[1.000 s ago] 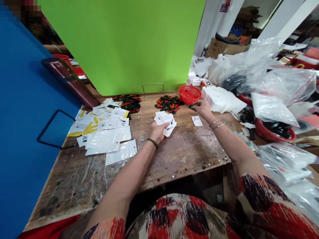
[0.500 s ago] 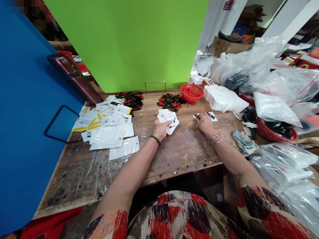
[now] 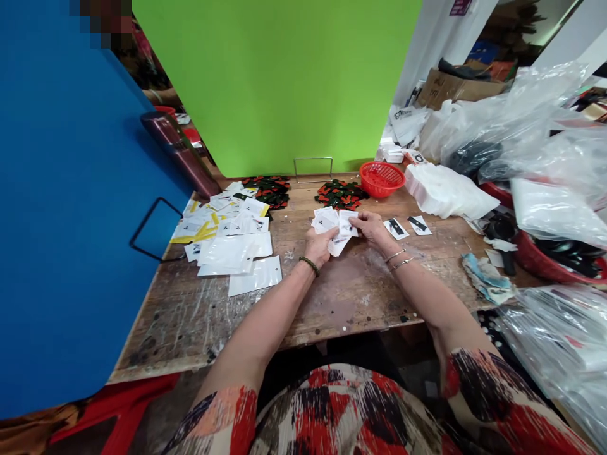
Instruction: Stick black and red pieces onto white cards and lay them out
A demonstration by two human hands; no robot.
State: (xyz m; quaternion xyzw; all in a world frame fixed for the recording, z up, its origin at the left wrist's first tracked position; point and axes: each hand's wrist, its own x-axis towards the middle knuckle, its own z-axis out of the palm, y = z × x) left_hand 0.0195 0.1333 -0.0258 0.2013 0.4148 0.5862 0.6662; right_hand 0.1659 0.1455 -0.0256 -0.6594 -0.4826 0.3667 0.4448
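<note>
In my left hand [image 3: 319,245] is a fanned stack of small white printed cards [image 3: 326,220], the thumb pressed on top. My right hand [image 3: 372,229] pinches the edge of one white card [image 3: 348,222] at the right side of that stack. To the right of this hand, two cards lie apart on the wooden table [image 3: 332,303], each with a dark strip [image 3: 395,226] on it. Beyond my hands sits a loose pile of black and red pieces [image 3: 342,193], and a second such pile [image 3: 270,189] is farther left.
A red plastic basket [image 3: 382,179] stands by the green board [image 3: 279,82]. White packets and yellow-edged cards [image 3: 227,227] are heaped at left. A white stack [image 3: 448,189], a cloth [image 3: 487,278] and clear plastic bags [image 3: 554,328] lie to the right, near a blue board [image 3: 71,221] opposite.
My right hand has left the card with the dark strip and moved left to the stack, where it grips a card. Two strip-topped cards now show on the table. The view has shifted.
</note>
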